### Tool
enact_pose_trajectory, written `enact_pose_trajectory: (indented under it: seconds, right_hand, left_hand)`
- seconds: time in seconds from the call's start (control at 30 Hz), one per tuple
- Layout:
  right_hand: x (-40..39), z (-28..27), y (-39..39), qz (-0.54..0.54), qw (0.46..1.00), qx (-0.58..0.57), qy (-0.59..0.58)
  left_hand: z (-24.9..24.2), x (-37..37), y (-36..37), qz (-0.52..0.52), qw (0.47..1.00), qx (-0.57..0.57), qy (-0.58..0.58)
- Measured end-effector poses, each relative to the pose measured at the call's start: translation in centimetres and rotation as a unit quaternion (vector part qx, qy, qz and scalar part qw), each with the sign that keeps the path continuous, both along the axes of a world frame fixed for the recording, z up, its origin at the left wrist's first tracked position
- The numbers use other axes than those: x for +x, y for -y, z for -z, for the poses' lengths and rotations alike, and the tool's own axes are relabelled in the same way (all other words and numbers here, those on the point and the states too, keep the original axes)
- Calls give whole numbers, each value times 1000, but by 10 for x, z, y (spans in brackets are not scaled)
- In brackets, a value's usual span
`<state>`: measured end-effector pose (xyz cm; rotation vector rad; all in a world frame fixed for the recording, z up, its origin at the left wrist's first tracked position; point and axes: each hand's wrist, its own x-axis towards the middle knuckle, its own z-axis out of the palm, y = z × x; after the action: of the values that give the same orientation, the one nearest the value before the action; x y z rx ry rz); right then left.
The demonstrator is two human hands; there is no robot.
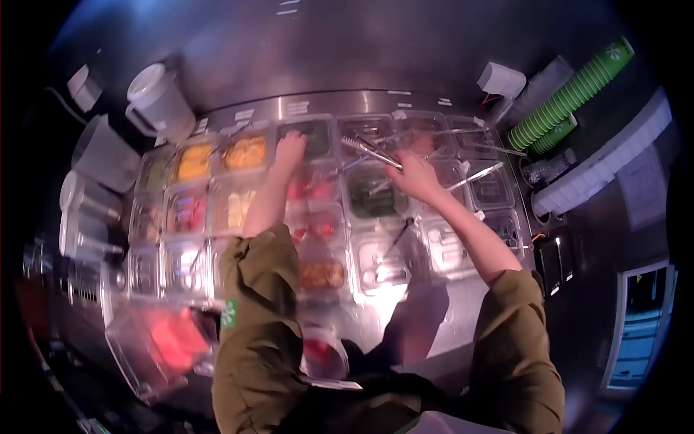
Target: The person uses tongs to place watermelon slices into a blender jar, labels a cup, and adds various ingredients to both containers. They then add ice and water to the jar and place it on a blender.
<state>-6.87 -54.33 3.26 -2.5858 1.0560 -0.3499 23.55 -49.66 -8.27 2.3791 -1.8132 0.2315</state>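
Note:
My left hand (pixel 291 145) reaches to the back row of clear containers, over the left side of one with dark green contents (pixel 315 139). Its fingertips are low in that container, and what they hold, if anything, is hidden. Farther right, my right hand (pixel 416 173) is closed on metal tongs (pixel 370 152), whose tips point up and left over the back row. Below the tongs sits a container of dark green leaves (pixel 374 199). Containers of yellow pieces (pixel 246 152) and of pink and red pieces (pixel 312 184) lie near my left forearm.
White pitchers (pixel 160 98) stand at the left. Stacked green cups (pixel 571 94) and a curved stack of white cups (pixel 603 170) lie at the right. A clear bin with red contents (pixel 177 340) is at the lower left, and a round tub (pixel 323 352) is near my body.

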Motion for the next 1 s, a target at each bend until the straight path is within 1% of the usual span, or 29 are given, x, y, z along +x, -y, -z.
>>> enact_pose_trajectory:
  seconds: [0.03, 0.07, 0.1, 0.17, 0.2, 0.3, 0.4, 0.47, 0.5, 0.53, 0.6, 0.63, 0.67, 0.7, 0.73, 0.77, 0.8, 0.83, 0.87, 0.9, 0.93, 0.97, 1.0]
  right_hand:
    - [8, -2, 15, -14, 998, -46, -40]
    - [13, 11, 33, -29, 989, -146, -18]
    - [17, 12, 42, -28, 985, -167, -39]
    - [28, 19, 63, -17, 973, -213, -85]
    - [35, 23, 72, -7, 965, -239, -104]
    - [54, 39, 87, 21, 965, -235, -118]
    - [91, 55, 90, -26, 969, -214, -121]
    - [122, 62, 75, -50, 963, -208, -167]
    - [134, 75, 71, -45, 966, -226, -117]
    - [134, 75, 63, -48, 969, -224, -91]
    - [117, 66, 50, -16, 970, -244, 0]
    - [99, 55, 43, -19, 971, -231, 57]
    - [73, 39, 37, -11, 968, -223, 110]
    - [40, 24, 25, 3, 962, -218, 165]
    - [1, 24, 17, 9, 932, -249, 262]
    - [-46, 10, -1, 20, 919, -246, 306]
    - [-98, 7, -21, 56, 911, -244, 328]
    - [-151, 2, -40, 85, 898, -242, 356]
    - [-206, 2, -52, 136, 884, -288, 343]
    - [-266, 10, -70, 181, 866, -328, 330]
    - [-318, 21, -90, 275, 841, -348, 310]
    - [-368, 28, -113, 371, 816, -300, 327]
    - [-423, 42, -128, 459, 782, -277, 319]
  left_hand:
    - [10, 8, 10, -1, 1000, 0, 7]
    - [22, 14, 20, -23, 999, 36, 3]
    - [28, 15, 24, -23, 999, 34, 10]
    - [20, 14, 28, -31, 999, 26, 18]
    - [14, 15, 28, -15, 999, 50, 5]
    - [6, 18, 22, 7, 999, 50, -5]
    - [-9, 16, 14, 27, 997, -9, -72]
    - [-12, 15, 10, 33, 997, 1, -69]
    - [-11, 15, 9, 36, 997, 6, -70]
    - [0, 21, 10, 31, 998, -3, -53]
    - [37, 41, 14, 41, 999, -13, -27]
    - [25, 41, 12, 43, 996, 45, -57]
    - [28, 55, 19, 43, 990, 78, -109]
    - [15, 59, 16, 65, 983, 93, -147]
    - [25, 89, 20, 187, 982, 31, 10]
    - [-1, 91, 24, 128, 990, 60, -6]
    - [-21, 102, 26, 185, 977, 19, -99]
    - [-64, 86, 29, 231, 954, -17, -190]
    - [-116, 69, 29, 204, 978, 35, -3]
    - [-150, 57, 31, 211, 977, 5, 38]
    - [-185, 48, 32, 207, 977, 0, 55]
    - [-220, 36, 32, 195, 978, 3, 75]
    - [-256, 26, 34, 182, 978, 7, 100]
